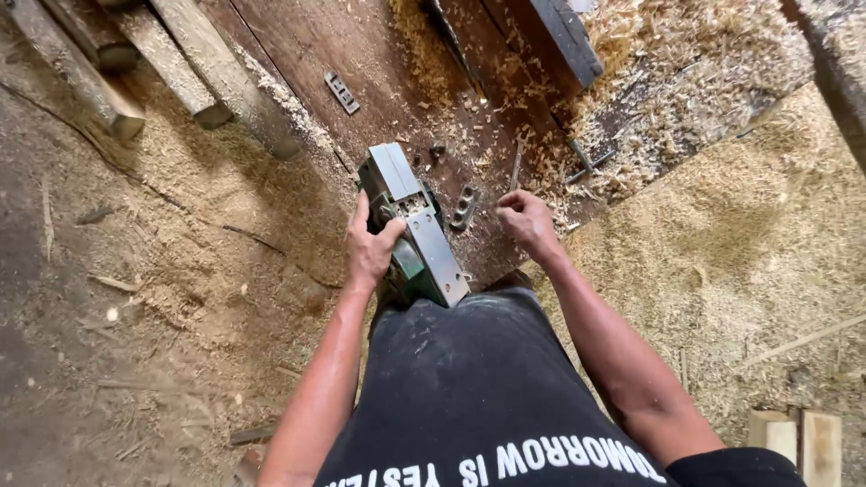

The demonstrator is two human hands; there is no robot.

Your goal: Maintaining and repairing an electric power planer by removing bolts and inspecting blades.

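Sawdust-covered workshop floor (135, 298) and dark plank bench (316, 45), seen from above.

Upper left of frame: rough timber lengths (180, 63), laid side by side. Upper centre: small slotted metal plate (341, 92) on the bench.

Centre: left hand (370, 248), fingers wrapped around the near left side of an electric hand planer (413, 221). Planer lies upturned, flat grey sole facing the camera, green body beneath; long axis runs from upper left to lower right, near end toward the person. Judged heavy, rigid, smooth-soled; best gripped by the body sides, away from the cutter slot.

Right of it: dark perforated bracket (465, 207). Centre right: right hand (528, 221), fingers curled nearly closed; contents cannot be told. Far right: wood shavings (704, 54) heaped.
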